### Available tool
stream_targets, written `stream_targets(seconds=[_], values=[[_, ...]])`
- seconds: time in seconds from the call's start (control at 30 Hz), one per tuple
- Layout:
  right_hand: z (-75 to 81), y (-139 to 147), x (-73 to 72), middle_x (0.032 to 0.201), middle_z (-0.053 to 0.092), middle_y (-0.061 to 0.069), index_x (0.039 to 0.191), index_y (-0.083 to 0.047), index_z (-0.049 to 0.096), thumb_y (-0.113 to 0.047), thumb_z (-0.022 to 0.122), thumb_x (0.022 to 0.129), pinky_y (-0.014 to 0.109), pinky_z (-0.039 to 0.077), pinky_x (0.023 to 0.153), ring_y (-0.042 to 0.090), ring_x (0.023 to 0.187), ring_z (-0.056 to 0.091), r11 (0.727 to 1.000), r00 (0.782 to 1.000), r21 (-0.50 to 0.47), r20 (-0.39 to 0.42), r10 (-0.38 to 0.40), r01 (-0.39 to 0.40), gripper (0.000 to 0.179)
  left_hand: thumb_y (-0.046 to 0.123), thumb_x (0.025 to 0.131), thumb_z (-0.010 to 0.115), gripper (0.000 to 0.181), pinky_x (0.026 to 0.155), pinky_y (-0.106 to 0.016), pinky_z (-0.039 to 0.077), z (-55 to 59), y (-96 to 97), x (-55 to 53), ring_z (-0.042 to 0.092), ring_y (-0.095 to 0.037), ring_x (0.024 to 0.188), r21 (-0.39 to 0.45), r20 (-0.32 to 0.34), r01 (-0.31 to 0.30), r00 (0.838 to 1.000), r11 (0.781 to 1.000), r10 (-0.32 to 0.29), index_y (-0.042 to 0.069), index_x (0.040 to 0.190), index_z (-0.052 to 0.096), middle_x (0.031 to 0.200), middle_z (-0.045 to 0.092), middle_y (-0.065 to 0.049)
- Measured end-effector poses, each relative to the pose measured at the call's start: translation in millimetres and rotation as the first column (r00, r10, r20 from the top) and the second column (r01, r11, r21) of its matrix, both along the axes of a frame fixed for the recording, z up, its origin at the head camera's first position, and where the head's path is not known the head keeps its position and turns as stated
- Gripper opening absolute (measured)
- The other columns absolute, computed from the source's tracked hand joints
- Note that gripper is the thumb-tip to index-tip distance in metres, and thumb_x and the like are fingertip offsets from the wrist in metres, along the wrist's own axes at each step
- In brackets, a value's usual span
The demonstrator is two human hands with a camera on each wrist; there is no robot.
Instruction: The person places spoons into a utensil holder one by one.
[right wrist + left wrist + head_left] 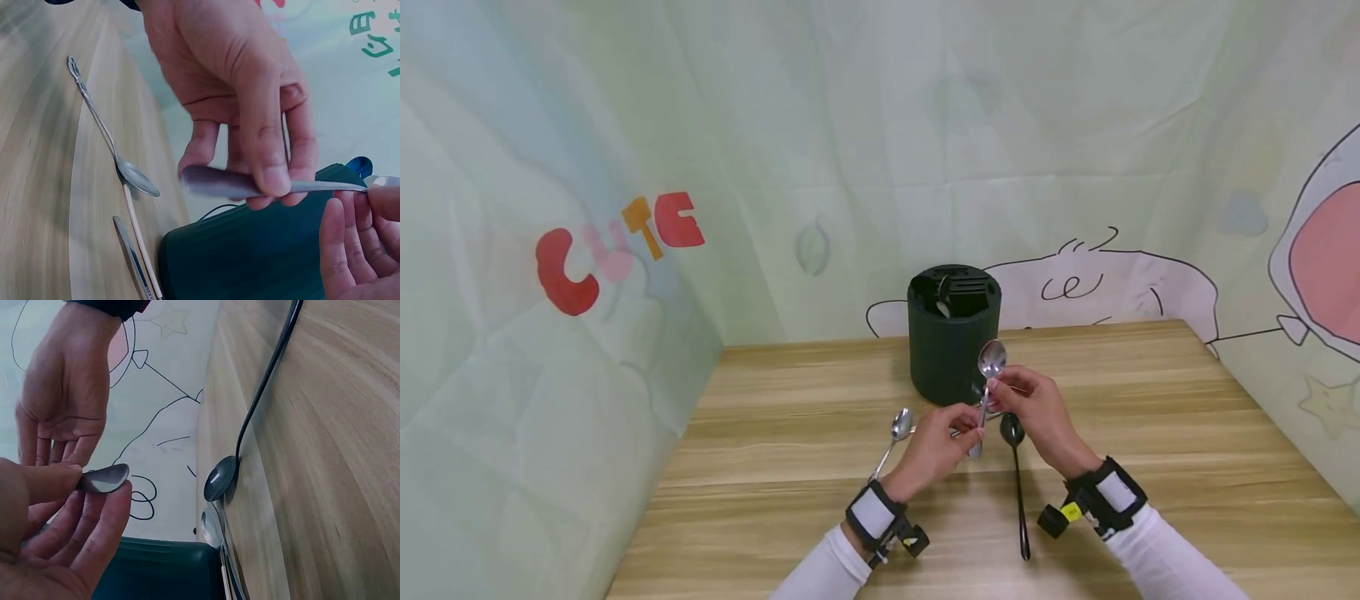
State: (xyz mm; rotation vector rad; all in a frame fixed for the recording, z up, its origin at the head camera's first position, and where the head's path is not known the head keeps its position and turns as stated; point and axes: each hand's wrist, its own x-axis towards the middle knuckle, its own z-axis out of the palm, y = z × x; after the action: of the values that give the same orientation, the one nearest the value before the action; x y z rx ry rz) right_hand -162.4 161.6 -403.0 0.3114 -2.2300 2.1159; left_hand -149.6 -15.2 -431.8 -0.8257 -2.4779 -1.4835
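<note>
A silver spoon [992, 358] is held up in front of a dark green utensil holder [953, 362], its bowl pointing up. My left hand [934, 443] pinches the end of its handle between thumb and fingers. Nearer the bowl, my right hand [1039, 414] pinches the same spoon. Below the hands, a long black spoon [1018, 492] lies on the wooden table. Another silver spoon [901, 425] with an ornate handle [81, 81] lies left of the left hand. In the left wrist view, a further silver spoon [211, 526] lies beyond the black one.
Several dark utensils [958, 287] stand inside the holder, near the table's back edge. A thin pale stick [142, 240] and a flat metal utensil [130, 255] lie at its foot, partly hidden. A printed cloth [850, 125] hangs behind the wooden table [760, 467].
</note>
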Motion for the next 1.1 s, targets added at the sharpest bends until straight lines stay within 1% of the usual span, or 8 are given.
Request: stream_targets(seconds=[0.13, 0.23, 0.3, 0.43, 0.57, 0.67, 0.83, 1.1], values=[[3.2, -0.6, 1.2, 0.102, 0.059, 0.021, 0.109, -0.002, 0.058, -0.025, 0.063, 0.087, 0.038, 0.052, 0.077, 0.031, 0.085, 0.06, 1.0, 0.999, 0.018, -0.037, 0.026, -0.026, 0.032, 0.016, 0.087, 0.064, 0.009, 0.064, -0.023, 0.05, 0.2, -1.7, -1.0, 0.057, -0.005, 0.072, 0.011, 0.055, 0.011, 0.998, 1.0, -0.011, 0.01, 0.094, 0.064, 0.082, 0.063, 0.008], [5.9, -0.9, 1.2, 0.099, 0.06, 0.019, 0.106, -0.004, 0.059, -0.024, 0.063, 0.088, 0.036, 0.053, 0.076, 0.031, 0.084, 0.06, 0.999, 0.997, 0.033, -0.074, 0.032, -0.029, 0.027, 0.02, 0.09, 0.061, 0.012, 0.066, -0.024, 0.051, 3.3, -2.6, -2.4, 0.058, -0.007, 0.074, 0.035, 0.062, 0.016, 0.998, 0.999, -0.019, 0.01, 0.097, 0.064, 0.084, 0.062, 0.008], [8.0, -1.5, 1.1, 0.098, 0.06, 0.02, 0.105, -0.004, 0.059, -0.023, 0.063, 0.088, 0.036, 0.053, 0.075, 0.031, 0.083, 0.06, 0.999, 0.995, 0.034, -0.094, 0.034, -0.031, 0.025, 0.022, 0.091, 0.059, 0.015, 0.069, -0.025, 0.051, 5.8, -2.7, -4.2, 0.058, -0.007, 0.078, 0.067, 0.044, 0.014, 0.999, 0.998, -0.017, 0.01, 0.099, 0.063, 0.086, 0.063, 0.006], [13.2, -4.3, 1.0, 0.095, 0.06, 0.018, 0.104, -0.002, 0.059, -0.022, 0.062, 0.088, 0.037, 0.053, 0.075, 0.028, 0.082, 0.062, 0.998, 0.991, 0.051, -0.127, 0.045, -0.038, 0.027, 0.024, 0.09, 0.06, 0.013, 0.071, -0.025, 0.052, 11.0, -3.2, -7.8, 0.058, -0.007, 0.083, 0.123, 0.006, -0.029, 1.0, 0.992, 0.028, 0.014, 0.098, 0.062, 0.087, 0.063, 0.005], [20.9, -6.8, -0.8, 0.091, 0.061, 0.012, 0.1, -0.006, 0.06, -0.023, 0.062, 0.089, 0.034, 0.054, 0.072, 0.023, 0.08, 0.062, 0.99, 0.983, 0.137, -0.178, 0.05, -0.026, 0.021, 0.024, 0.09, 0.06, 0.009, 0.067, -0.025, 0.053, 18.4, -3.8, -9.8, 0.059, -0.007, 0.082, 0.14, -0.024, -0.06, 0.998, 0.988, 0.064, 0.017, 0.096, 0.062, 0.087, 0.062, 0.006], [29.6, -7.4, -3.6, 0.089, 0.062, 0.009, 0.098, -0.009, 0.061, -0.022, 0.061, 0.089, 0.034, 0.054, 0.071, 0.021, 0.079, 0.062, 0.984, 0.972, 0.179, -0.226, 0.058, -0.017, 0.016, 0.023, 0.09, 0.06, 0.008, 0.065, -0.025, 0.053, 26.2, -3.8, -11.9, 0.059, -0.007, 0.08, 0.157, -0.051, -0.049, 0.997, 0.986, 0.058, 0.016, 0.096, 0.061, 0.087, 0.062, 0.006], [49.4, -8.3, -9.5, 0.09, 0.063, 0.008, 0.099, -0.01, 0.06, -0.023, 0.063, 0.088, 0.037, 0.053, 0.074, 0.019, 0.084, 0.062, 0.979, 0.958, 0.201, -0.274, 0.085, -0.029, 0.017, 0.016, 0.09, 0.06, 0.006, 0.06, -0.025, 0.053, 44.5, -3.1, -19.3, 0.059, -0.01, 0.076, 0.198, -0.108, -0.018, 0.993, 0.98, 0.041, 0.012, 0.095, 0.061, 0.085, 0.062, 0.002], [88.0, -8.7, -20.4, 0.091, 0.064, 0.01, 0.099, -0.005, 0.059, -0.016, 0.063, 0.088, 0.032, 0.052, 0.075, 0.019, 0.086, 0.062, 0.982, 0.93, 0.185, -0.354, 0.101, -0.036, 0.016, 0.009, 0.088, 0.061, 0.006, 0.056, -0.025, 0.052, 83.1, 0.0, -33.4, 0.059, -0.011, 0.07, 0.203, -0.241, -0.001, 0.969, 0.979, 0.05, 0.007, 0.094, 0.062, 0.083, 0.063, -0.003]])
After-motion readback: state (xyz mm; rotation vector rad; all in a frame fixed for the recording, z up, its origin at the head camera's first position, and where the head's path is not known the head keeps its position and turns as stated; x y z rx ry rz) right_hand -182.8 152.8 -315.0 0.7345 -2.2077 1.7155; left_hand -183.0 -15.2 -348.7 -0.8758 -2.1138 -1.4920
